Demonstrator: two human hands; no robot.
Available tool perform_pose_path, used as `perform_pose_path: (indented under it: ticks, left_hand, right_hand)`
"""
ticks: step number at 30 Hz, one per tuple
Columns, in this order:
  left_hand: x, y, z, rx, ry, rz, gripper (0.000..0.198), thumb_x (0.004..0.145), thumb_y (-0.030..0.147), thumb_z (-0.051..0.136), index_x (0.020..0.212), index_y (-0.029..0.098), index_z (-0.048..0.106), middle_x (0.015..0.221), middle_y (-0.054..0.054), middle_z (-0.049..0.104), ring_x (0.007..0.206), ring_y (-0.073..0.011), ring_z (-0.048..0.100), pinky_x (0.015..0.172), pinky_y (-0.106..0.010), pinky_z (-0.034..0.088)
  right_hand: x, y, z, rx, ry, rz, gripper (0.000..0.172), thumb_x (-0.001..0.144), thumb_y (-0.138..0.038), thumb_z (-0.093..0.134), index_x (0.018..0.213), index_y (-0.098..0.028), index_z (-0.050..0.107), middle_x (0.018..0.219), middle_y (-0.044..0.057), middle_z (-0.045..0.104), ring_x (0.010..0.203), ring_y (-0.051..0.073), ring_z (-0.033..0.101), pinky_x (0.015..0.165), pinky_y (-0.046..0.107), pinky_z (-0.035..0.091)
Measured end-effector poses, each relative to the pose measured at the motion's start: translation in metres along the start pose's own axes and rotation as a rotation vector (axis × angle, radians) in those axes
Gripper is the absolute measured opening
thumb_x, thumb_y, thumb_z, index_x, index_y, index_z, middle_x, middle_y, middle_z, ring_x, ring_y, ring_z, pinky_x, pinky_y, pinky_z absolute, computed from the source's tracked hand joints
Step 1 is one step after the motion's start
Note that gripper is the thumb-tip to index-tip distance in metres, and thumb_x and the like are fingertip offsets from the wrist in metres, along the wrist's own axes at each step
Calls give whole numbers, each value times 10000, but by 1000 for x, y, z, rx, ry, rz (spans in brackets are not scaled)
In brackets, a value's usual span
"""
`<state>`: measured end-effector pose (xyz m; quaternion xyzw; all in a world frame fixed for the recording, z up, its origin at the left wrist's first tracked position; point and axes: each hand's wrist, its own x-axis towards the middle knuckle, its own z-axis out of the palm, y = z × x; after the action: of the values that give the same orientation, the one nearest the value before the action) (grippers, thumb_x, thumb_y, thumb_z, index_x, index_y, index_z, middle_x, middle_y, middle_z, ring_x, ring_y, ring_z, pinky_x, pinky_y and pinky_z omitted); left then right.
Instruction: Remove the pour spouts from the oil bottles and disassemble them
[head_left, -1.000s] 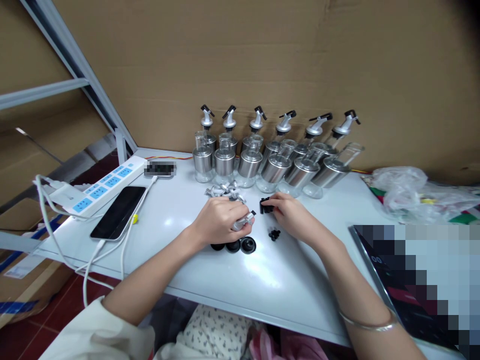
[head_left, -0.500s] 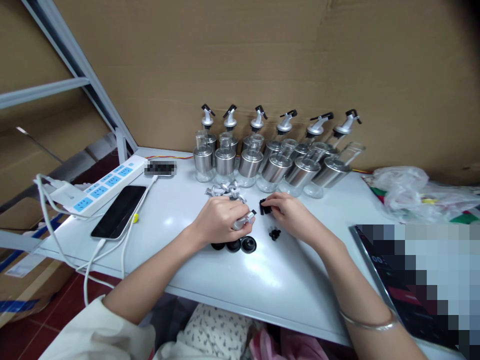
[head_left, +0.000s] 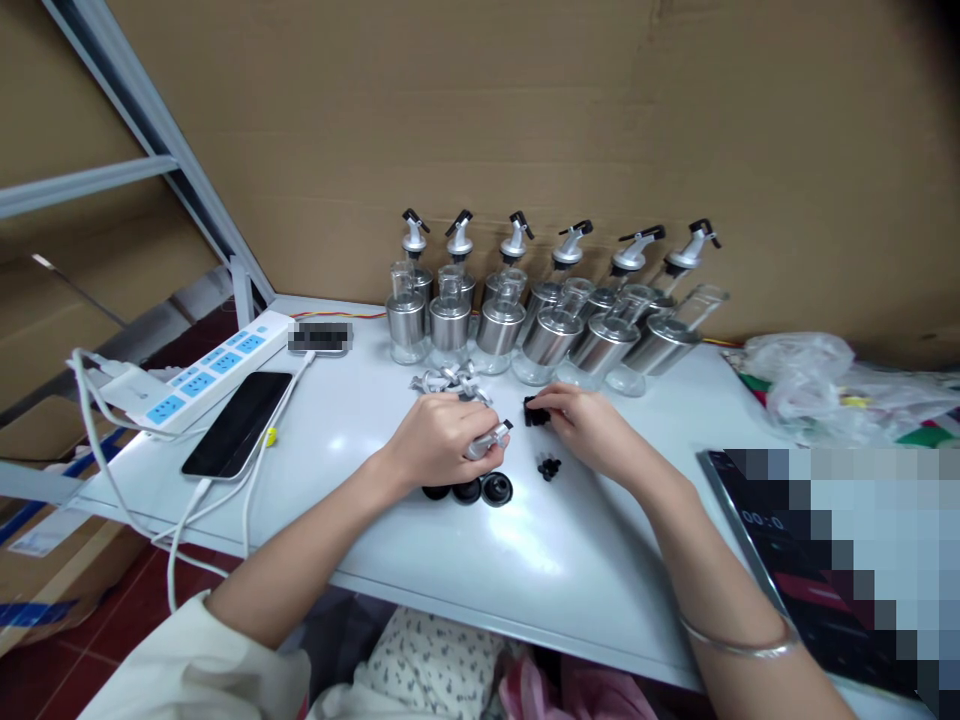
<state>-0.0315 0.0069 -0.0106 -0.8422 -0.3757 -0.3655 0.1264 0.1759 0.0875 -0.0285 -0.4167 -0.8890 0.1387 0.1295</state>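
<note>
My left hand is closed around a silver pourer spout with a dark tip, held above the table. Just below it lie several round black stoppers in a row. My right hand has its fingertips pinched at a small cluster of black plastic parts; the fingers partly cover them. Nearer me sits another little pile of black pieces. Behind my left hand is a heap of loose silver spout parts.
Glass bottles with steel sleeves stand in two rows at the back; the rear ones carry pourers. To the left are a power strip, a phone and white cables. A tablet-like screen and plastic bags are at the right.
My right hand has shifted slightly right, and the black parts at its fingertips have moved a little with it. My left hand keeps holding the pourer spout in the same place.
</note>
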Motion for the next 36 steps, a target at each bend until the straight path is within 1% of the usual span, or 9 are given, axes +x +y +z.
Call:
perform_pose_path:
  ticks: [4,10,14,16,19,22,26,31,36]
  left_hand:
    - [0,0,0,18,-9,-9,283,847,242,453,572,188,415,474,61,467,409,-77,412,452,-235,298]
    - [0,-1,-1,20,-45,-27,322,873,281,446,567,183,429,478,52,491,413,-81,439,466,-235,299]
    - [-1,-2,0,-3,-118,-96,469,888,517,436,565,177,449,449,47,490,410,-91,464,467,-233,287]
    - [-2,-3,1,-26,-164,-125,540,860,627,397,575,174,470,432,45,484,409,-98,475,467,-230,277]
    - [-2,-4,2,-50,-210,-139,604,848,686,324,587,169,492,429,34,491,406,-103,473,471,-229,265]
    - [-2,-4,2,-71,-255,-147,631,851,698,285,601,164,510,457,21,520,416,-105,475,480,-231,267]
    - [-4,-5,3,-76,-320,-167,644,842,711,278,614,161,525,489,8,549,443,-116,500,494,-238,272]
    - [-4,-6,3,-60,-419,-180,612,822,714,333,683,164,562,519,7,581,468,-133,527,500,-240,264]
    - [-5,-4,6,-87,-438,-156,569,794,708,404,706,168,557,550,15,592,489,-125,526,526,-238,288]
  right_hand:
    - [-2,12,-9,-91,50,133,413,757,-24,375,954,-128,722,1014,114,690,903,242,653,833,330,483]
    - [-1,13,-9,-42,-57,169,365,771,-59,418,955,-144,721,953,108,721,878,250,661,811,343,488]
    - [-1,2,-16,57,-20,215,329,794,-116,426,953,-155,712,908,98,722,843,239,659,803,342,474]
    - [-2,-8,-22,224,-20,183,266,834,-241,454,912,-170,698,870,81,715,802,219,647,756,326,474]
    - [-5,-26,-26,587,-96,55,331,843,-449,474,855,-169,651,784,60,673,742,180,610,684,290,465]
    - [-6,-41,-23,786,-160,-33,349,846,-490,483,874,-169,620,690,19,586,657,134,539,630,259,430]
    - [-6,-49,-16,854,-181,-64,354,860,-516,469,873,-176,565,684,-10,502,614,107,456,593,242,383]
    - [-8,-52,-15,835,-244,-41,324,895,-506,406,868,-193,485,672,-28,441,635,111,426,615,249,355]
    - [-8,-51,-14,901,-323,-15,341,893,-484,408,709,-198,393,615,-56,320,550,87,296,529,237,269]
